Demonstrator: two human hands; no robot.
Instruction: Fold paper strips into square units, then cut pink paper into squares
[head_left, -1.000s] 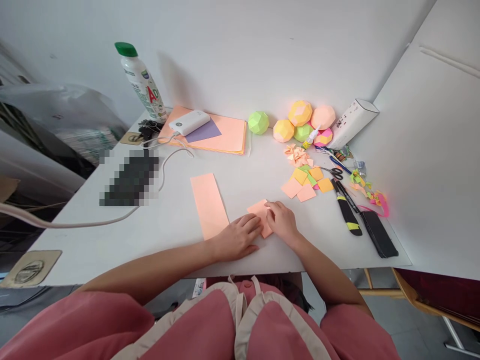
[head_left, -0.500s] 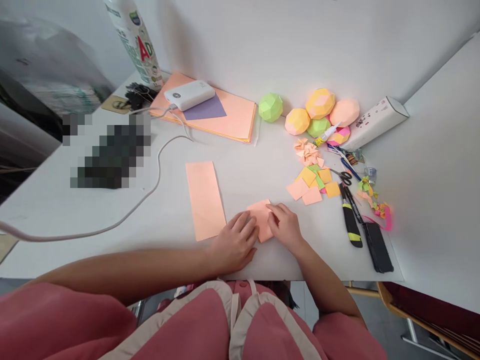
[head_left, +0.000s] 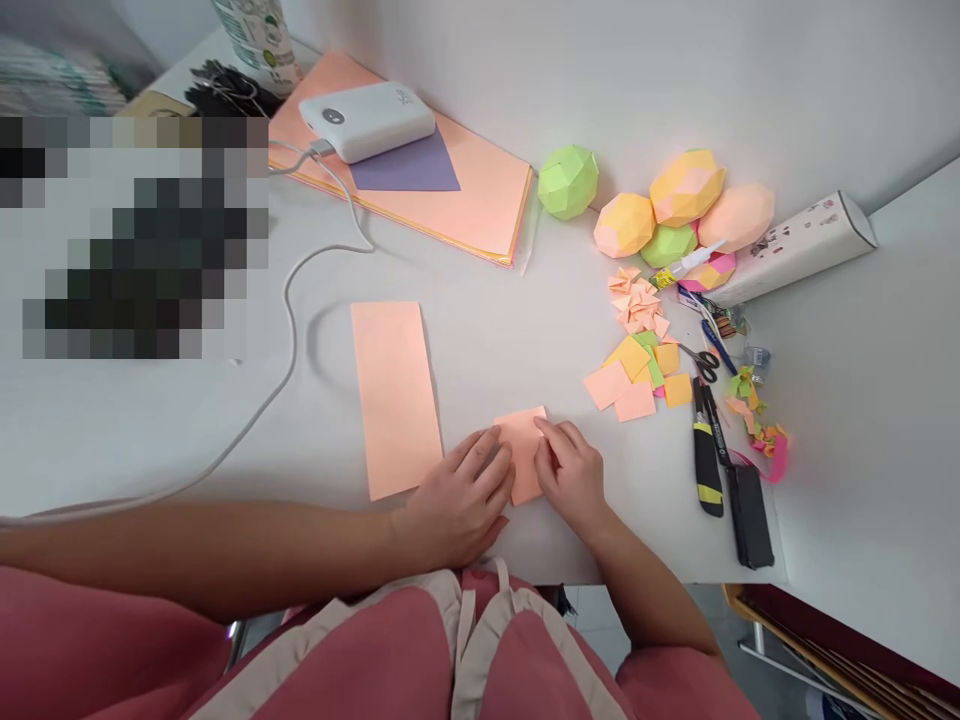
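A small folded peach paper (head_left: 523, 445) lies near the front edge of the white table (head_left: 487, 340). My left hand (head_left: 457, 495) rests flat on its left side, fingers stretched out over it. My right hand (head_left: 574, 475) presses on its right side with curled fingers, fingertips on the paper. A long peach paper strip (head_left: 394, 395) lies just left of my left hand, untouched.
A pile of small paper squares (head_left: 637, 375) and folded bits, scissors (head_left: 701, 362), a utility knife (head_left: 706, 455) and a black case (head_left: 750, 505) lie to the right. Paper polyhedra (head_left: 660, 215) stand at the back, beside a paper stack (head_left: 450, 175) with a power bank (head_left: 367, 120) and its cable.
The view has tilted down and closer to the table. My hands stay on the small peach paper, with the fingers shifted only slightly.
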